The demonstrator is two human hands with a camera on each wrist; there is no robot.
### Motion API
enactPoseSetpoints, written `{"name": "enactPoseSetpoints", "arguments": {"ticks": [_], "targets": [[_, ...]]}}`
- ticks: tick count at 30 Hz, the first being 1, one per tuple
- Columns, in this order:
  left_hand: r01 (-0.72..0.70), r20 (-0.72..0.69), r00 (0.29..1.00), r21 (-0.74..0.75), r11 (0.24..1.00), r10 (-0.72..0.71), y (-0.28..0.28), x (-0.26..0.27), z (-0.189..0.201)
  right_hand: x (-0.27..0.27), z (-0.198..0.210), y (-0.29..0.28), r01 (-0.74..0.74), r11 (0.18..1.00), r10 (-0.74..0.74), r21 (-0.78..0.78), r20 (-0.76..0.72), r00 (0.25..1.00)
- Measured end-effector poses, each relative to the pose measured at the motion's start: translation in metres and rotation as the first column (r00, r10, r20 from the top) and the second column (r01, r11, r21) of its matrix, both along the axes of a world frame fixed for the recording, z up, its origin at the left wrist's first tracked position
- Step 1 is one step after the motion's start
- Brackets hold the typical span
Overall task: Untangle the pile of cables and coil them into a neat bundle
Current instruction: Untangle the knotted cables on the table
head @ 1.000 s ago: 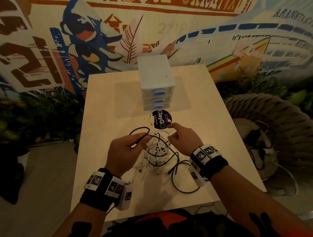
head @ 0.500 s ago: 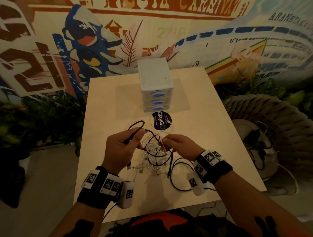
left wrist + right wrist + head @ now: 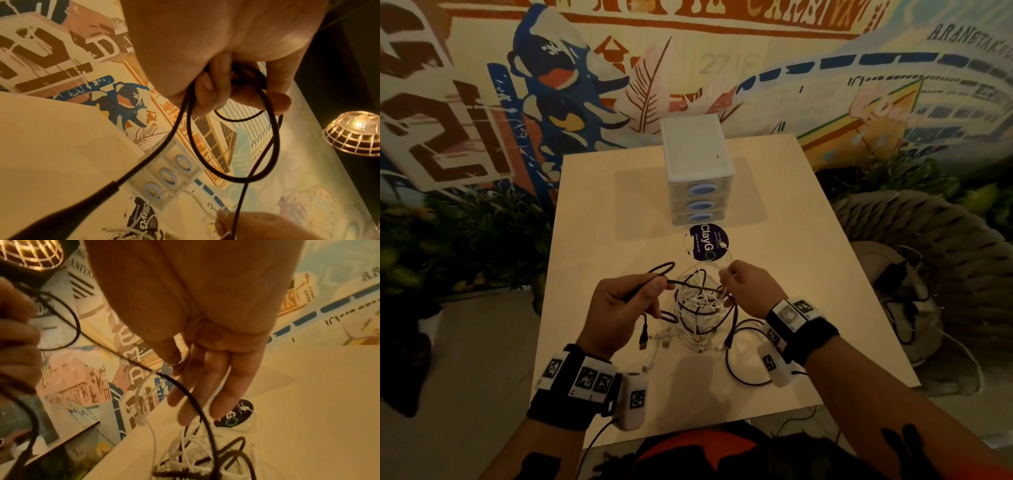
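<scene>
Curling round a black cable (image 3: 654,284), the left hand (image 3: 616,308) is lifting it; the right hand (image 3: 750,291) is pinching a white cable (image 3: 700,274) above the tangle (image 3: 698,308) lying on the pale table (image 3: 599,222), beside a "ClayGo" sticker (image 3: 707,241), below a mural wall (image 3: 482,102).

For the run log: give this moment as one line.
left hand: grips black cable | right hand: pinches white cable | tangle: on table, unsorted
</scene>
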State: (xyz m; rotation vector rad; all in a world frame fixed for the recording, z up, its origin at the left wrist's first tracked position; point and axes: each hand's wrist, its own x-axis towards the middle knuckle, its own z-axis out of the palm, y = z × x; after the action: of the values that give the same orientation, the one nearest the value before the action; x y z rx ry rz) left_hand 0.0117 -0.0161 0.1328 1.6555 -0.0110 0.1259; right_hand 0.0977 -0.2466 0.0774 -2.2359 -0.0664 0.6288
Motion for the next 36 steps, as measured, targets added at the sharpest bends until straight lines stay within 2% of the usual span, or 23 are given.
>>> {"name": "enactPoseSetpoints", "arguments": {"ticks": [2,4,6,8,10,11,12,15,17,19,21,23,26,27,29,32,34,36], "targets": [[-0.018,-0.01,1.0,-0.028,0.999,0.018,0.002,0.0,0.001,0.002,-0.003,0.0,0.142,0.982,-0.126,0.122,-0.13,0.983],[-0.022,0.015,1.0,0.004,1.0,0.022,0.005,-0.001,0.0,0.001,-0.002,0.0,0.33,0.916,-0.248,0.227,-0.325,0.913],[-0.066,0.039,0.997,0.033,0.997,0.065,0.008,-0.001,-0.003,0.002,-0.002,-0.002,0.442,0.86,-0.31,0.256,-0.426,0.85],[-0.151,0.048,0.988,0.077,0.986,0.147,0.011,0.0,-0.009,0.003,-0.006,-0.003,0.459,0.857,-0.351,0.235,-0.385,0.853],[-0.253,0.047,0.968,0.149,0.956,0.248,0.016,0.001,-0.018,0.006,-0.01,-0.008,0.368,0.923,-0.338,0.117,-0.216,0.916],[-0.294,0.044,0.956,0.189,0.937,0.291,0.018,0.001,-0.021,0.006,-0.012,-0.01,0.339,0.937,-0.321,0.083,-0.177,0.93],[-0.324,0.041,0.946,0.225,0.919,0.323,0.02,0.001,-0.025,0.007,-0.012,-0.011,0.345,0.93,-0.318,0.124,-0.194,0.928],[-0.349,0.039,0.934,0.305,0.886,0.354,0.022,0.002,-0.032,0.005,-0.017,-0.012,0.43,0.84,-0.32,0.33,-0.339,0.885],[-0.359,0.04,0.93,0.316,0.878,0.366,0.018,0.001,-0.032,0.002,-0.015,-0.01,0.392,0.836,-0.283,0.384,-0.312,0.907],[-0.331,0.013,0.94,0.269,0.904,0.34,0.015,0.0,-0.03,0.002,-0.015,-0.008,0.313,0.863,-0.244,0.396,-0.217,0.945],[-0.237,0.007,0.971,0.211,0.948,0.241,0.015,-0.003,-0.027,0.003,-0.013,-0.008,0.292,0.862,-0.229,0.415,-0.196,0.954],[-0.141,0.009,0.99,0.167,0.976,0.141,0.017,-0.006,-0.023,0.005,-0.01,-0.008,0.362,0.809,-0.261,0.463,-0.269,0.927],[-0.072,-0.036,0.996,0.107,0.992,0.076,0.022,-0.006,-0.019,0.009,-0.004,-0.009,0.519,0.67,-0.314,0.532,-0.43,0.846],[-0.055,-0.057,0.997,0.093,0.994,0.061,0.024,-0.006,-0.018,0.01,-0.003,-0.01,0.527,0.653,-0.312,0.544,-0.441,0.842],[-0.009,-0.102,0.995,0.069,0.998,0.016,0.027,-0.006,-0.016,0.011,-0.002,-0.009,0.47,0.692,-0.283,0.547,-0.394,0.875],[0.049,-0.126,0.991,-0.004,0.999,-0.049,0.027,-0.007,-0.011,0.009,-0.006,-0.006,0.22,0.866,-0.145,0.448,-0.197,0.97],[0.052,-0.103,0.993,-0.098,0.994,-0.062,0.024,-0.006,-0.007,0.008,-0.011,-0.004,-0.041,0.978,0.041,0.204,0.006,0.999],[0.038,-0.081,0.995,-0.192,0.981,-0.054,0.022,-0.003,-0.002,0.003,-0.012,-0.001,-0.2,0.98,0.201,-0.016,0.066,0.977]]}}
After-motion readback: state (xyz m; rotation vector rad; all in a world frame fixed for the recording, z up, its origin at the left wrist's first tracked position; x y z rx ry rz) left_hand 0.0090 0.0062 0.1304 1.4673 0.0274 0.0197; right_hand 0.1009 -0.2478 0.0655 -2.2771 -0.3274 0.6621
